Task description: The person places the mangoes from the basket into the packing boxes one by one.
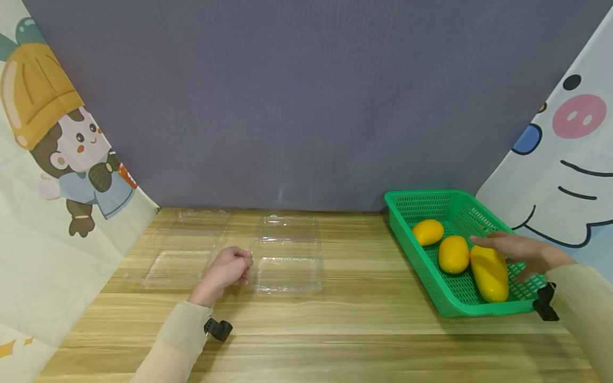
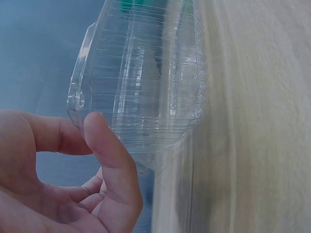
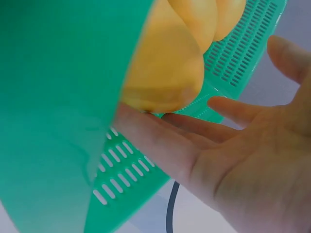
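My left hand (image 1: pixel 229 267) is at the left edge of a clear plastic clamshell box (image 1: pixel 287 272), its lid folded back flat behind. In the left wrist view the thumb and forefinger pinch the rim of that clear box (image 2: pixel 146 82). My right hand (image 1: pixel 531 252) reaches over the right side of a green basket (image 1: pixel 421 266). Its fingers are spread around the largest yellow mango (image 1: pixel 489 276); in the right wrist view the right hand (image 3: pixel 233 150) lies beside that mango (image 3: pixel 165 73), fingers not curled round it. Whether they touch is unclear.
Two more mangoes, a middle one (image 1: pixel 454 254) and a smaller one (image 1: pixel 428 232), lie in the basket. Left of my left hand sits a second clear clamshell box (image 1: pixel 177 266). Behind the wooden table (image 1: pixel 354 330) rises a grey-blue panel (image 1: pixel 306 106).
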### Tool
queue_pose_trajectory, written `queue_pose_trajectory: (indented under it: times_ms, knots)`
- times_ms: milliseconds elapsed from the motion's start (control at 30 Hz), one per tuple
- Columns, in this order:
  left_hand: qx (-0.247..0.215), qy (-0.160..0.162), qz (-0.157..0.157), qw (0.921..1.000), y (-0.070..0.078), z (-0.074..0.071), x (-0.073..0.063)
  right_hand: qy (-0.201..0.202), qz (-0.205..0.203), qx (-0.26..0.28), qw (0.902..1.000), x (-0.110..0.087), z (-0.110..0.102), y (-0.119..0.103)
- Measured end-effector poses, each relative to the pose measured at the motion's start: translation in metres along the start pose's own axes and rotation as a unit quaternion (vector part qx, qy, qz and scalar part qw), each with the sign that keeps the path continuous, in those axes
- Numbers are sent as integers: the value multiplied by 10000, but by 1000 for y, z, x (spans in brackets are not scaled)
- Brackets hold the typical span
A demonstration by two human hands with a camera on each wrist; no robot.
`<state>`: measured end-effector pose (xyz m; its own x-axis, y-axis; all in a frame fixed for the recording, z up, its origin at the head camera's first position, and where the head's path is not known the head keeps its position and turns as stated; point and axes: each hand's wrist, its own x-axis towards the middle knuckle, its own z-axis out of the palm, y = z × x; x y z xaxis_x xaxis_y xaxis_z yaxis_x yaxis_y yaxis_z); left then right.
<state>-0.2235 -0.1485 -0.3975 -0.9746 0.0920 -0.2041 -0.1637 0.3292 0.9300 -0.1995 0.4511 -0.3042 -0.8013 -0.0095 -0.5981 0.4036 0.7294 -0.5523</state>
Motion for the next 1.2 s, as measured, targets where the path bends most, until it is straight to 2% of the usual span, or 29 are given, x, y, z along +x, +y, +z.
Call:
queue_pose_trajectory:
  times_ms: [433, 733, 1200]
  knots:
    - [22, -32, -50, 10000, -2, 2, 2, -184, 194, 327, 9991, 6, 5, 8]
    - [79, -29, 32, 10000, -2, 1, 0, -161, 153, 241, 9995, 4, 13, 10]
    - [55, -63, 40, 10000, 0, -1, 0, -136, -277, -45, 9995, 3, 40, 3]
